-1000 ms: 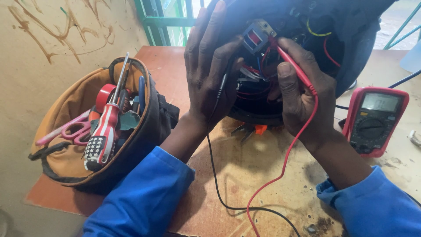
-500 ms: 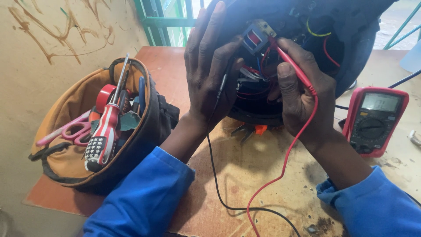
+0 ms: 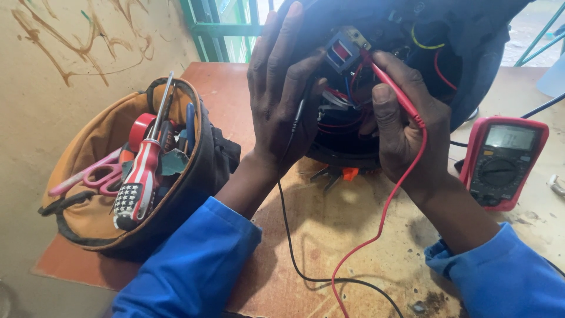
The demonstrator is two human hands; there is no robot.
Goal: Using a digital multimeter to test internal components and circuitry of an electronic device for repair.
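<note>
Wiring fills the open underside of a dark round appliance housing (image 3: 471, 65), which stands tilted up on the wooden workbench (image 3: 329, 235). The right hand (image 3: 406, 123) pinches a red test probe (image 3: 391, 88) between thumb and fingers, its tip pushed in among the red wires beside a small blue-and-red component (image 3: 340, 52). The left hand (image 3: 282, 100) lies spread against the housing's near edge, fingers pointing up, with a black probe lead (image 3: 289, 194) running down from under its palm; whether those fingers pinch the probe itself I cannot tell. The red lead (image 3: 382, 224) drops from the right hand across the bench. Just right of that hand sits a red multimeter (image 3: 500, 162). Left of the left hand, an open tan tool bag (image 3: 88, 218) holds a red-and-white screwdriver (image 3: 138, 182) and pink scissors (image 3: 88, 176).
</note>
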